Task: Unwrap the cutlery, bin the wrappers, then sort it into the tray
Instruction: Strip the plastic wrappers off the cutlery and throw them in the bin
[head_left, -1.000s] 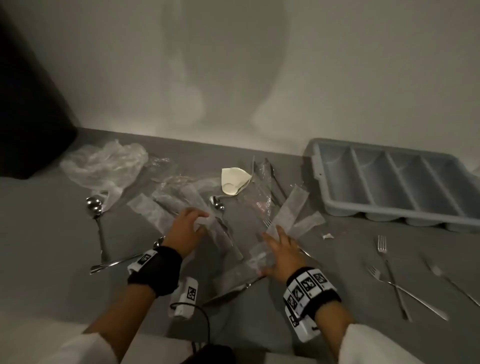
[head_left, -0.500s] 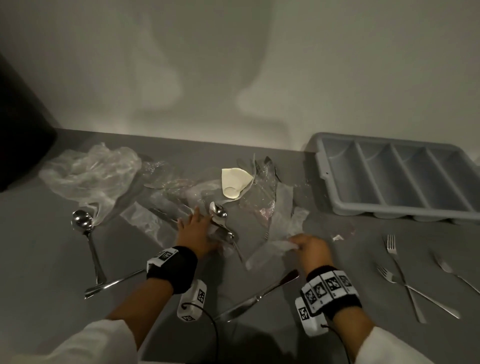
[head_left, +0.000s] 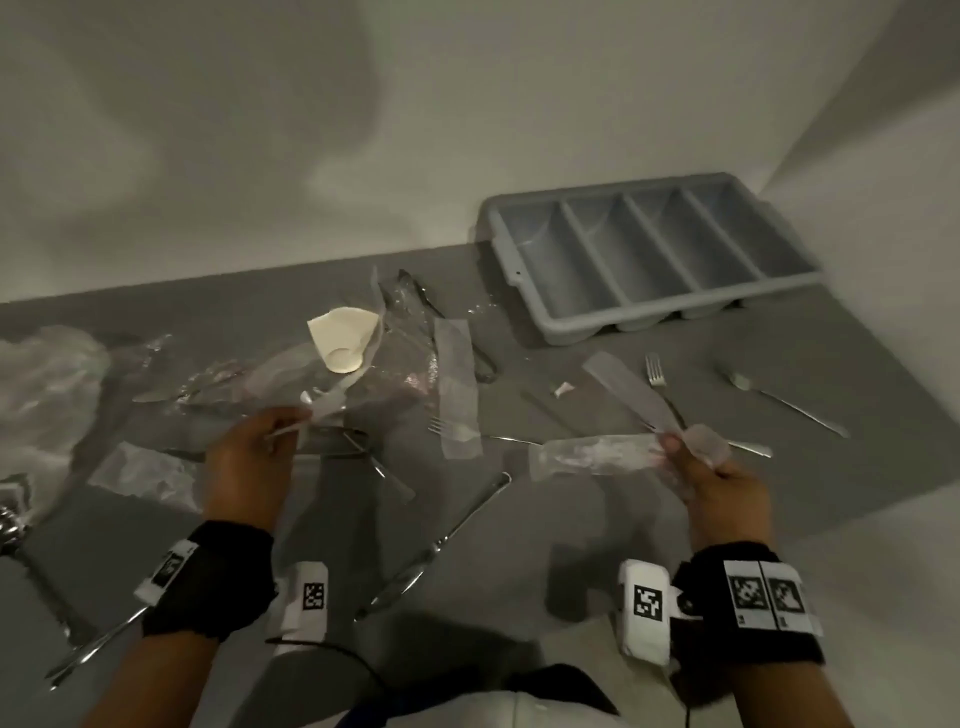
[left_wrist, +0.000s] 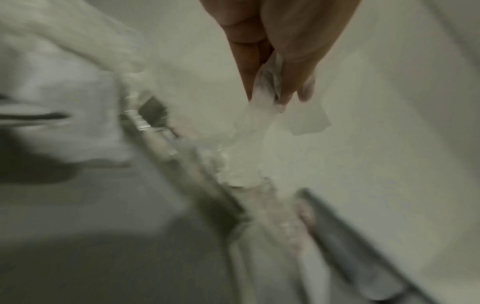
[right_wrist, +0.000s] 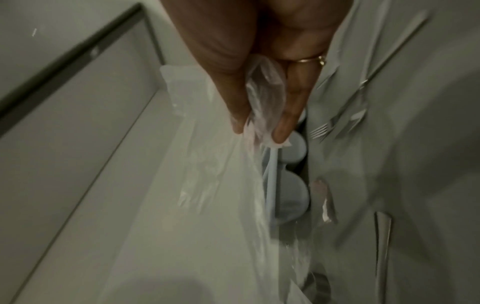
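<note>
Right hand (head_left: 719, 488) pinches clear plastic wrappers (head_left: 597, 454) between thumb and fingers (right_wrist: 283, 131), lifted above the grey table (head_left: 779, 499). Left hand (head_left: 249, 462) pinches the end of another wrapper strip (left_wrist: 262, 98), likewise raised. Loose wrappers (head_left: 457, 395), forks (head_left: 657, 376) and a knife (head_left: 441, 540) lie scattered on the table. The grey compartment tray (head_left: 540, 317) stands beyond, against the wall.
</note>
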